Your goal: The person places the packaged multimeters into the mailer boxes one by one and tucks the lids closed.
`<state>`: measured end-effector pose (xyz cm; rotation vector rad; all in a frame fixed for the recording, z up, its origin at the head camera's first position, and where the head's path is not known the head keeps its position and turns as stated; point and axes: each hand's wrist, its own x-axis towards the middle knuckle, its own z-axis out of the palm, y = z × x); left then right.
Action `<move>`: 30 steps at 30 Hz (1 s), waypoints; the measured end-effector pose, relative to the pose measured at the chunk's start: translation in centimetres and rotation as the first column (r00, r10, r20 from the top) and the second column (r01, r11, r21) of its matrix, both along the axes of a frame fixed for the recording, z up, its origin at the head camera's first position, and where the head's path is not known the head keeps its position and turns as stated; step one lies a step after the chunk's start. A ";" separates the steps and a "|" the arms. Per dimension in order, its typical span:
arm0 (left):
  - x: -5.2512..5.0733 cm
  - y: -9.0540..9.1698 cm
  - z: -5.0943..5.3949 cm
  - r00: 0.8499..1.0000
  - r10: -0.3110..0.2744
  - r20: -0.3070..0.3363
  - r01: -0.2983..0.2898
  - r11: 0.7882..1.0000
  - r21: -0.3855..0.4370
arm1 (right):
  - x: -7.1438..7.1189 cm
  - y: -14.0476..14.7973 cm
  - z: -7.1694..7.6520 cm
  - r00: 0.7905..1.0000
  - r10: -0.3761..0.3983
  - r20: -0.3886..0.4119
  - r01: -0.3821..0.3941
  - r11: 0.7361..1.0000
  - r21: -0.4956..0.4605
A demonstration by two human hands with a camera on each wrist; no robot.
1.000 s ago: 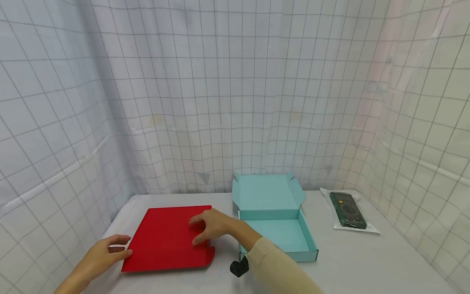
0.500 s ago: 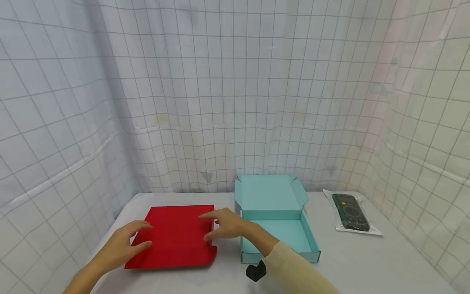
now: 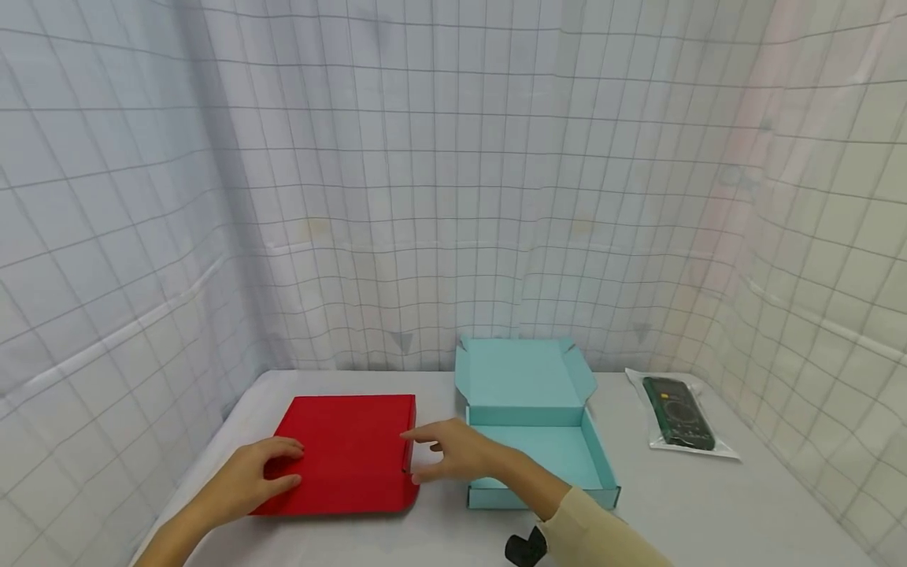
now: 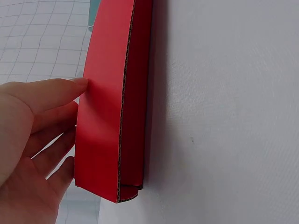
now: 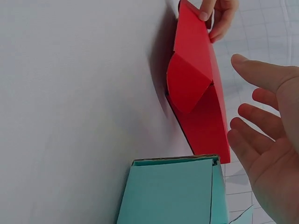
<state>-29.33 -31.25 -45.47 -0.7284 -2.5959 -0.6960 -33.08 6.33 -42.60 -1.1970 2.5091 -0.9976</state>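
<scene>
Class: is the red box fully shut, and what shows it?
The red box is not fully shut. Its lid is lowered, but in the left wrist view the front flap hangs outside the front wall, untucked.

We can read no word, number or brand in these views. On the dark device (image 3: pixel 678 413) inside the clear bag (image 3: pixel 724 450) we see small marks, but they are too small for us to read. On the red box (image 3: pixel 347 433) we read nothing.
</scene>
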 end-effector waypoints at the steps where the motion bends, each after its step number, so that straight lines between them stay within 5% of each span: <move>1: 0.0 0.0 0.0 1.000 0.005 0.008 -0.005 1.000 0.000 | 0.2 0.1 -0.1 1.000 -0.002 0.009 0.002 1.000 -0.010; 8: 0.0 0.0 0.0 1.000 0.020 0.010 -0.020 1.000 0.007 | 2.0 0.1 -1.0 0.986 -0.032 0.164 0.050 0.993 -0.108; 18: 0.0 0.0 0.0 0.999 0.027 0.018 -0.027 1.000 0.011 | 3.9 -0.5 -2.1 0.966 -0.158 0.205 0.187 0.974 -0.129; 21: 0.1 0.0 0.0 0.999 0.036 0.031 -0.037 0.999 0.017 | 4.6 -1.1 -2.1 0.942 -0.208 0.264 0.250 0.958 -0.138; 26: 0.2 0.0 0.0 0.998 0.046 0.043 -0.047 0.999 0.021 | 5.5 -2.3 -2.9 0.873 -0.293 0.391 0.369 0.920 -0.135; 30: 0.2 0.0 -0.1 0.997 0.052 0.052 -0.054 0.998 0.025 | 5.6 -3.0 -4.0 0.861 -0.339 0.379 0.411 0.902 -0.128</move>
